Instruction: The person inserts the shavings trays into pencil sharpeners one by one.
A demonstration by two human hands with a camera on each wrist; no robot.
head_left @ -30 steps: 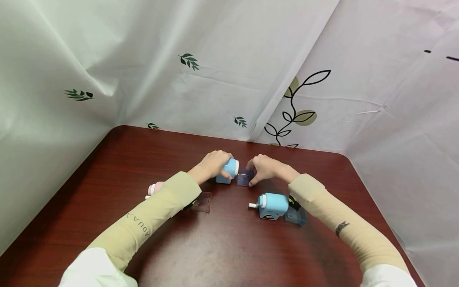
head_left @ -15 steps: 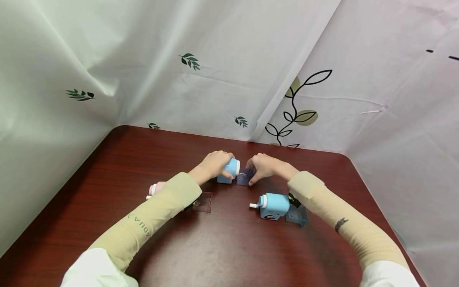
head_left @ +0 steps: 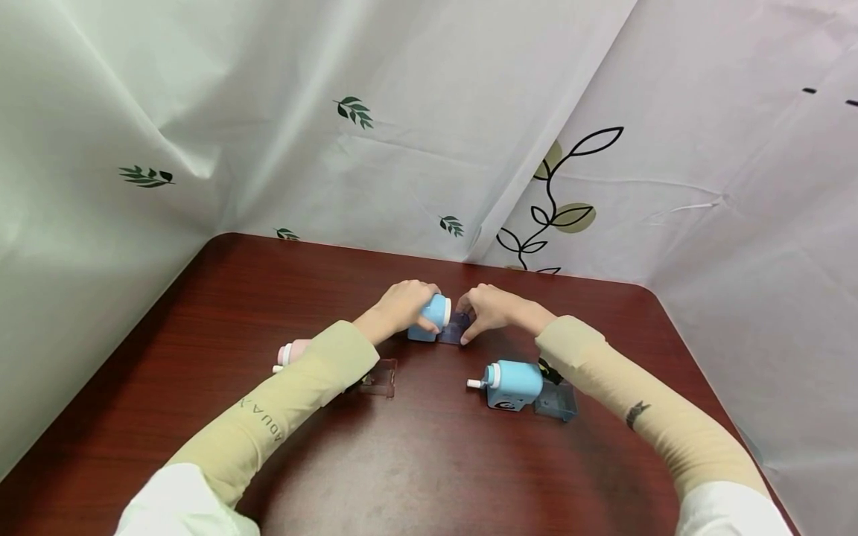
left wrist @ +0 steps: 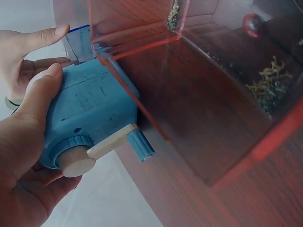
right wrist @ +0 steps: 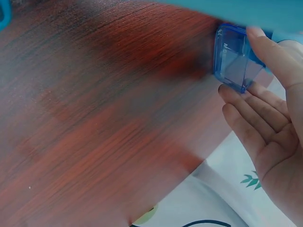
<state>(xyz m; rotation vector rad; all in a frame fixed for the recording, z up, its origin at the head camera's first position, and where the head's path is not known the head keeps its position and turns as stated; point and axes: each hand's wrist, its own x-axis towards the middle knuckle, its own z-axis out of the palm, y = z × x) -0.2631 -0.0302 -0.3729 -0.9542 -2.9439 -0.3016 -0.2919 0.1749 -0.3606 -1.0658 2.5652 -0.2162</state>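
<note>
My left hand (head_left: pixel 404 304) grips a light blue crank pencil sharpener (head_left: pixel 429 327) at the back middle of the table. Its crank handle (left wrist: pixel 140 145) shows in the left wrist view. Between thumb and fingertips my right hand (head_left: pixel 492 309) pinches a clear blue shavings drawer (right wrist: pixel 233 59). The drawer stands against the sharpener's right side, seemingly partly inside it. The left palm hides part of the sharpener's body.
A turquoise sharpener (head_left: pixel 512 383) stands at front right, a clear drawer (head_left: pixel 556 402) beside it. Under the left forearm is a partly hidden pink sharpener (head_left: pixel 292 351). A reddish clear drawer (head_left: pixel 383 378) with shavings lies close by. A white curtain (head_left: pixel 375 171) lines the table's back.
My right hand has moved slightly left with the drawer, closing toward the sharpener. The left hand keeps its grip, shifted slightly right. The other sharpeners stay put.
</note>
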